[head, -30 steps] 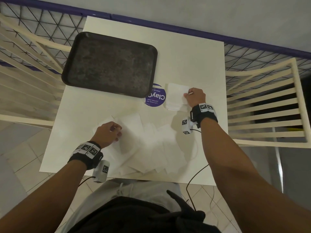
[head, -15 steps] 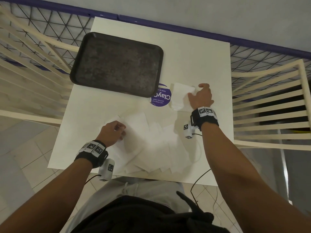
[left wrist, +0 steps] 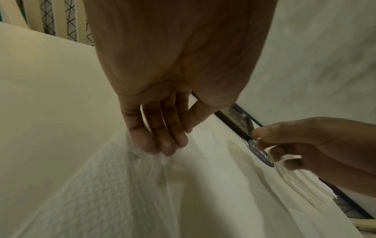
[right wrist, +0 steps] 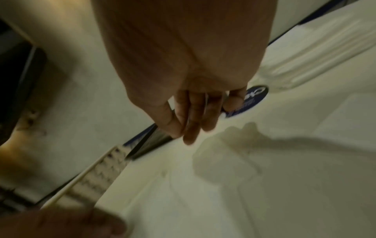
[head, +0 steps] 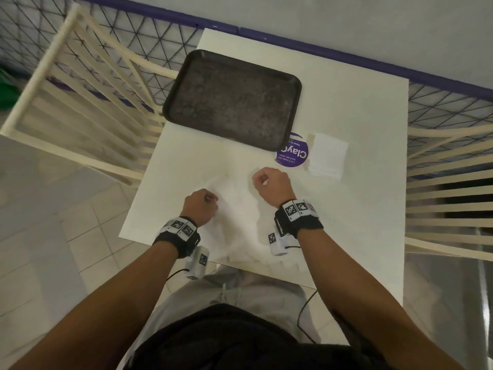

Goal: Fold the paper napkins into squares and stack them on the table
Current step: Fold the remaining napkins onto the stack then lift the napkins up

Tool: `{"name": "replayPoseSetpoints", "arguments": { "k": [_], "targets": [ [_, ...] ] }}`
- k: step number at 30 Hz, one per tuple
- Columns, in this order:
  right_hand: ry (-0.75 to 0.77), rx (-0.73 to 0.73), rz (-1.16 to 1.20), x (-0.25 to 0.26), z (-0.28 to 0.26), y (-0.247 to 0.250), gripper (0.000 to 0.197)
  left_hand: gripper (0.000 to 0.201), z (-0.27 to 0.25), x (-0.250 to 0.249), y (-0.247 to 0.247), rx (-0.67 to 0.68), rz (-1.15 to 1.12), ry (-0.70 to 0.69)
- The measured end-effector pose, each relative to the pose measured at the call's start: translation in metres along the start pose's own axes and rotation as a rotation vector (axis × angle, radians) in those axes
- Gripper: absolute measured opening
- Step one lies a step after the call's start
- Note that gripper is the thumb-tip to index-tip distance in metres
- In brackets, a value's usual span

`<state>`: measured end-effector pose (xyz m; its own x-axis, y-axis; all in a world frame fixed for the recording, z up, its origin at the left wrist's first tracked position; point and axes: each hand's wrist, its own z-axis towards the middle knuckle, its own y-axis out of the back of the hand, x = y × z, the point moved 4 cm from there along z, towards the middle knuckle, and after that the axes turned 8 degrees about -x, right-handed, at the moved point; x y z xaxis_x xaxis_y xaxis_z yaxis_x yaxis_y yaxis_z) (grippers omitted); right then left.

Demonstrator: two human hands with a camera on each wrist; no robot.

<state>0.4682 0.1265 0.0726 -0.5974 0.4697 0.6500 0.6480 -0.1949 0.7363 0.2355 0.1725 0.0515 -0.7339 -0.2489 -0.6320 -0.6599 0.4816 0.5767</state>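
A pile of loose white napkins (head: pixel 240 225) lies spread at the table's near edge. A stack of folded square napkins (head: pixel 326 156) sits at the right, beside a purple round sticker (head: pixel 292 154). My left hand (head: pixel 210 200) is on the pile's left side. In the left wrist view its fingertips (left wrist: pixel 162 149) touch a textured napkin (left wrist: pixel 105 185), with the thumb held apart. My right hand (head: pixel 260 180) hovers over the pile's far edge, left of the stack. Its fingers (right wrist: pixel 191 128) hang loosely curled and hold nothing.
A dark rectangular tray (head: pixel 232 100) lies on the far left part of the white table (head: pixel 360 209). Cream slatted chairs (head: pixel 448 198) stand on both sides. A mesh fence with a purple rail (head: pixel 346 53) runs behind the table.
My right hand has let go of the folded stack and moved back left to the loose pile. The left hand stays on its napkin. The head view has shifted.
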Motion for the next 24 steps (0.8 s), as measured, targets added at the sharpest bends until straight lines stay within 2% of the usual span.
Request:
{"name": "replayPoseSetpoints", "arguments": {
  "k": [1,2,4,8,16,18,22,24],
  "targets": [
    [-0.014,0.068,-0.048,0.003,-0.004,-0.012,0.004,0.018,0.000,0.004,0.001,-0.003,0.004,-0.002],
    [-0.040,0.122,-0.111,0.004,-0.009,-0.021,0.008,0.018,0.000,0.007,0.002,-0.005,0.015,-0.007],
    [-0.111,0.189,-0.193,0.004,-0.016,-0.036,0.023,0.018,-0.002,0.010,0.004,-0.004,0.042,-0.017],
    [-0.212,0.169,-0.145,0.003,-0.024,-0.049,0.027,0.015,-0.007,0.015,0.006,0.010,0.056,-0.015],
    [-0.215,0.168,0.015,0.003,-0.034,-0.046,0.009,0.011,-0.002,0.024,0.003,-0.007,-0.016,0.022],
    [-0.198,0.161,0.100,0.007,-0.036,-0.037,0.012,0.023,-0.004,0.024,0.004,-0.049,-0.085,0.082],
    [-0.244,0.099,0.351,0.008,-0.036,-0.023,0.010,0.066,-0.005,0.018,0.004,-0.040,-0.153,0.144],
    [-0.260,0.062,0.439,0.008,-0.037,-0.017,0.012,0.070,-0.005,0.009,0.004,0.009,-0.173,0.117]
  ]
}}
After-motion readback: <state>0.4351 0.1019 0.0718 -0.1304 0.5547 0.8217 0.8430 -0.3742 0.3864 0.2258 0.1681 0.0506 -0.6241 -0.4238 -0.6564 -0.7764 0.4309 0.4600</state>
